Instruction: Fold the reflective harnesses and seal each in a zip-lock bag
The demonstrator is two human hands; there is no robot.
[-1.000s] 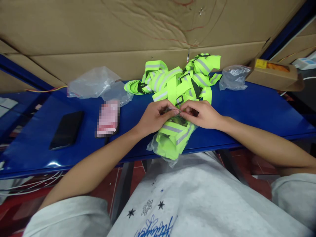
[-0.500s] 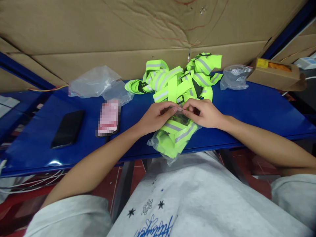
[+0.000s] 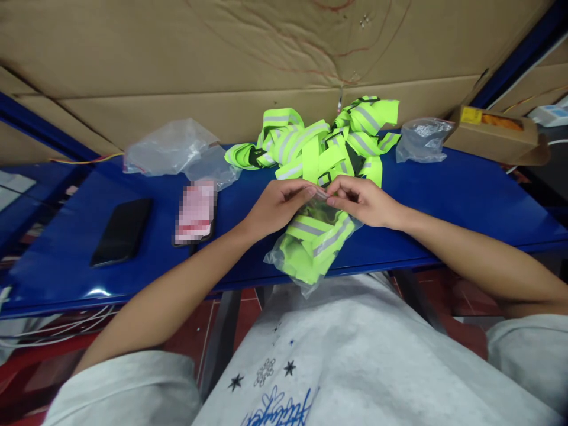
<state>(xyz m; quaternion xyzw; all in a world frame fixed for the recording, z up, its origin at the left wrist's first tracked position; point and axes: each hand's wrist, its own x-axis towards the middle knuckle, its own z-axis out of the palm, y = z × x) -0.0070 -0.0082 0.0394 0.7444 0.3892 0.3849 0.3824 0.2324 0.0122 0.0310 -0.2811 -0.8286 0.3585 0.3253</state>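
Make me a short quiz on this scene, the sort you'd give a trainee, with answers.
1. True or false: the left hand and right hand both pinch the held bag.
2. What shows inside the held bag?
A) white cables
B) scissors
C) grey-striped neon webbing
3. Fill in: to the right of the loose strap pile, just past a crumpled clear bag, sits a cardboard ___.

Key: 1. True. 2. C. 3. Box.

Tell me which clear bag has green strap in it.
The bag pinched by the left hand and right hand: green strap shows through it. The loose plastic at left and the small bag by the carton show none inside.
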